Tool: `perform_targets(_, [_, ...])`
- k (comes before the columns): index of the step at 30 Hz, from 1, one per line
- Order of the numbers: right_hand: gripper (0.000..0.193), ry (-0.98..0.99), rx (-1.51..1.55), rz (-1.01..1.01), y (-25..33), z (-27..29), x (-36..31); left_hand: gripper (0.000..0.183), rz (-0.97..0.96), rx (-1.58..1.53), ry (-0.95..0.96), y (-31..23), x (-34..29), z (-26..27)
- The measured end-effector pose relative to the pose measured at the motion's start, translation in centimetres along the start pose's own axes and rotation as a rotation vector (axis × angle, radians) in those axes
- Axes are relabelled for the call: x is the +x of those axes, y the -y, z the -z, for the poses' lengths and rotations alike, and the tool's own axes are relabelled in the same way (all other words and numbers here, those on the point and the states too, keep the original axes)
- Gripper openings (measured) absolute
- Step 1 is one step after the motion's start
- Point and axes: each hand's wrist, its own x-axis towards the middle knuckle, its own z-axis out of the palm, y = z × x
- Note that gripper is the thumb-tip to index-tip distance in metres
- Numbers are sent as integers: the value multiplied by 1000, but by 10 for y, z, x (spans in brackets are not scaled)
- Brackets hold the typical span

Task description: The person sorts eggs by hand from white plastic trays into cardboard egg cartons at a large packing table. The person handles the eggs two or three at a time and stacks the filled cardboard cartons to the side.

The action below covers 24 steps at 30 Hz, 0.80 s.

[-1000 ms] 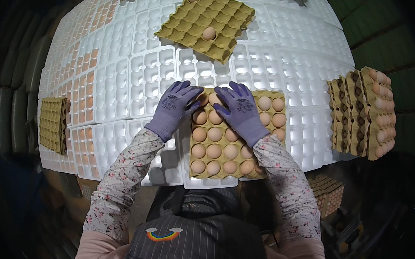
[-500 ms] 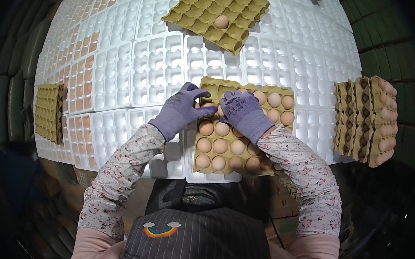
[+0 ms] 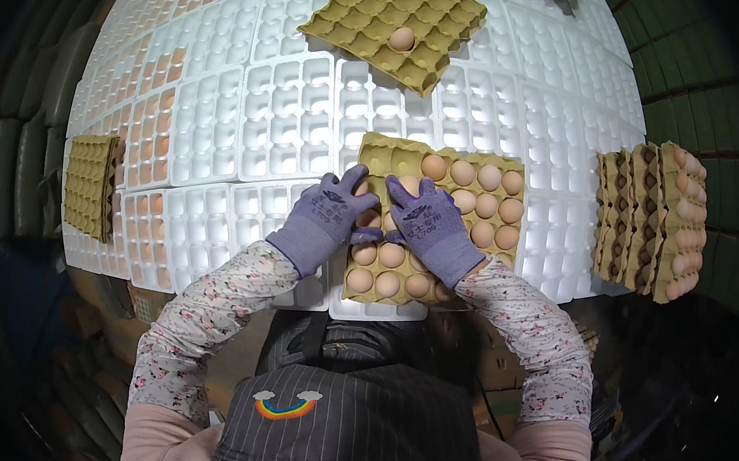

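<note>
A square, yellow-brown moulded-pulp tray [image 3: 405,161] of round, light-brown eggs [image 3: 463,172] is the landmark, lying across glossy white plastic trays [image 3: 289,96] with rounded-square cups. The left hand [image 3: 328,216], in a purple-grey knit glove, is over its left edge, fingers curled around eggs there; whether they grip cannot be told. The right hand [image 3: 428,226], gloved alike, bends over its middle, fingers curved down among the eggs; its hold is hidden too.

As far as shown, two cups at the landmark's far-left corner are bare, while most others in sight hold eggs. Well to its left, some white trays are filled with eggs; those just left of it and beyond it have bare cups, so much looks unfilled.

Beyond the landmark, a tilted yellow-brown pulp tray [image 3: 358,24] carries few eggs. Well to its right stand egg-loaded pulp trays [image 3: 644,220]; far left, a small pulp-tray stack [image 3: 88,185].
</note>
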Motion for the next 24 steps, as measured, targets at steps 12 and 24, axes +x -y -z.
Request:
perform_targets(12, [47, -199, 1401, -245, 40, 17, -62, 52, 398, -1550, 81, 37, -69, -13])
perform_targets(24, [38, 324, 1534, -383, 259, -68, -1, 44, 853, -1235, -487, 128, -365, -64])
